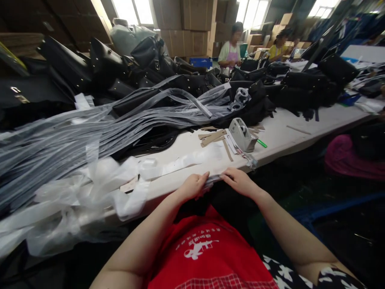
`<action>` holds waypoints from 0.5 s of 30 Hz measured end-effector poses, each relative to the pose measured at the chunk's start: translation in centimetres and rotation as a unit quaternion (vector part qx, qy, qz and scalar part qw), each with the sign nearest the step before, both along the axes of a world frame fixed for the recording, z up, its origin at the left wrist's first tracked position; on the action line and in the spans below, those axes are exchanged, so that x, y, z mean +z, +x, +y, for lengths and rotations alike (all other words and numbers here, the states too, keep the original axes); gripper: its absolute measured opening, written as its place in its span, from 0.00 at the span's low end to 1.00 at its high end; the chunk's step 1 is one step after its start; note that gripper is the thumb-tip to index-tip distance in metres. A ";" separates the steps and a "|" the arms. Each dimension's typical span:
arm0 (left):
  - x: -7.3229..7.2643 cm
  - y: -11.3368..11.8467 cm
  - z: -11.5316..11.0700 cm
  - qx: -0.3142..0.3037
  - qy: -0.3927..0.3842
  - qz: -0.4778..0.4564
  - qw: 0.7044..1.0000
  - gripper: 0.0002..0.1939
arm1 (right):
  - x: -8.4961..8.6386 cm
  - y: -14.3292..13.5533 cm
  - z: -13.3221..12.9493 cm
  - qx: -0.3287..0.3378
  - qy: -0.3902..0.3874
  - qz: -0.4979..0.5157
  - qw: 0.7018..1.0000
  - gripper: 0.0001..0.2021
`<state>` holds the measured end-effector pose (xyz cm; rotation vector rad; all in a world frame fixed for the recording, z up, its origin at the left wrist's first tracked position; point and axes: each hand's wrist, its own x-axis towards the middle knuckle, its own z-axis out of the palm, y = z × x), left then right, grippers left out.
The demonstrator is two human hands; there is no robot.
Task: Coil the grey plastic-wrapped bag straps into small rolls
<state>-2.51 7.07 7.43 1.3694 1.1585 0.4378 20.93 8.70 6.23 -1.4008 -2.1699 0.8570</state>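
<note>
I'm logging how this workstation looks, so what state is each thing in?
Left hand: closed on a grey bundle
Right hand: pinching the grey bundle's other side
Long grey strips: heaped lengthwise
Translucent plastic: crumpled, partly over the table edge
Black bags: piled up
Cardboard strips: loose, overlapping
Green stick: lying flat

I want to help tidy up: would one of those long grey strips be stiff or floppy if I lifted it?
Probably floppy: the long grey strips sag and curve, and one bends into a loop. One is likely light, since each looks thin and narrow. It might be slippery, because the surface looks shiny.
</note>
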 end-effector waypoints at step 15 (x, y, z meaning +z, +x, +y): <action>-1.3 0.1 1.0 0.166 -0.077 -0.372 0.910 0.22 | -0.5 -6.2 -2.7 -0.087 -0.193 0.301 0.930 0.25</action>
